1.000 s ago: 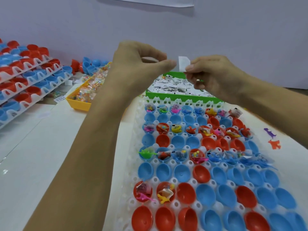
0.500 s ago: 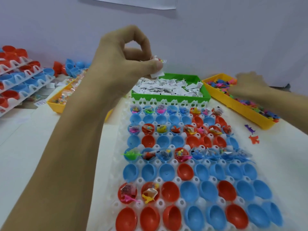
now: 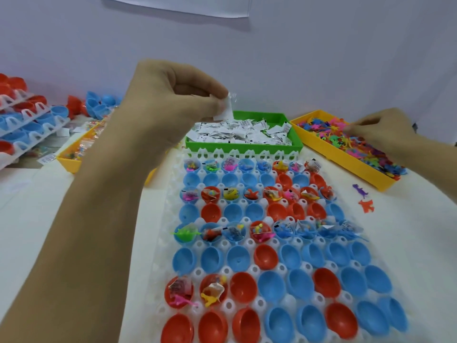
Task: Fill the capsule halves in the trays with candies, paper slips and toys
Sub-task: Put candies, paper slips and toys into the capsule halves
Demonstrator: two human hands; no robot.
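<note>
A white tray holds rows of red and blue capsule halves; some rows carry candies, slips and toys, others are bare. My left hand is raised above the tray's far end and pinches a white paper slip together with a clear candy wrapper. My right hand reaches into the yellow bin of small coloured toys at the right, fingers curled among them; whether it holds one is hidden. The green bin of paper slips stands behind the tray.
A yellow bin of wrapped candies sits at the left under my forearm. Stacked trays of capsule halves stand at far left. Two loose toys, purple and orange, lie on the table right of the tray.
The slip passed from both hands to my left hand alone. My right hand moved right into the toy bin and now digs among the toys.
</note>
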